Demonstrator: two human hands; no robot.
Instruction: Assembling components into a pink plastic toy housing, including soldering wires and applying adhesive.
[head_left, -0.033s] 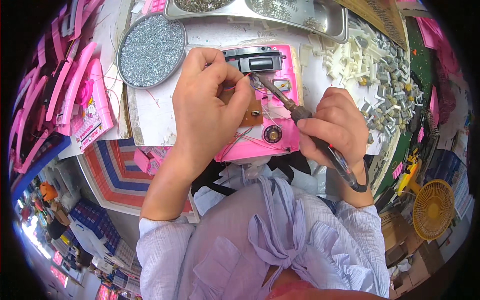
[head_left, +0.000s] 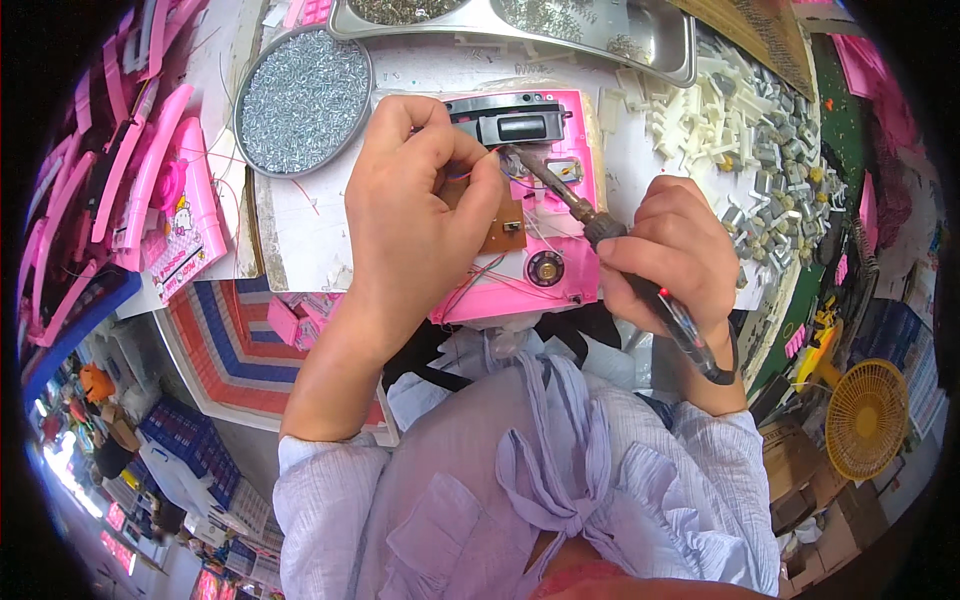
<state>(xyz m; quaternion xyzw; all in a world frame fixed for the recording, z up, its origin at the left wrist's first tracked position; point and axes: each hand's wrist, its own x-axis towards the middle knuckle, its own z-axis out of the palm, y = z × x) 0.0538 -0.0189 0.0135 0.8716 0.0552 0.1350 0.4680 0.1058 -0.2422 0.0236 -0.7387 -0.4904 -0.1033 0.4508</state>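
Note:
My right hand (head_left: pixel 668 265) is wrapped round the handle of a soldering iron (head_left: pixel 582 210). Its tip reaches up and left, close to the fingertips of my left hand (head_left: pixel 425 200). That hand is closed in a pinch on a thin wire (head_left: pixel 496 151), and its fingers cover part of it. Beneath both hands lies a pink plastic housing (head_left: pixel 490 302) with its inside facing up. It carries a black plastic part (head_left: pixel 510 122) along the top, a brown circuit board (head_left: pixel 508 232) partly under my left hand, a round speaker-like part (head_left: pixel 545 268) and loose thin wires.
A round tray of small metal pieces (head_left: pixel 305 100) stands at the far left, beside a metal tray (head_left: pixel 655 55) with small parts. White plastic pieces (head_left: pixel 690 115) and grey metal parts (head_left: pixel 775 190) are heaped on the right. Pink curved parts (head_left: pixel 150 165) pile up on the left.

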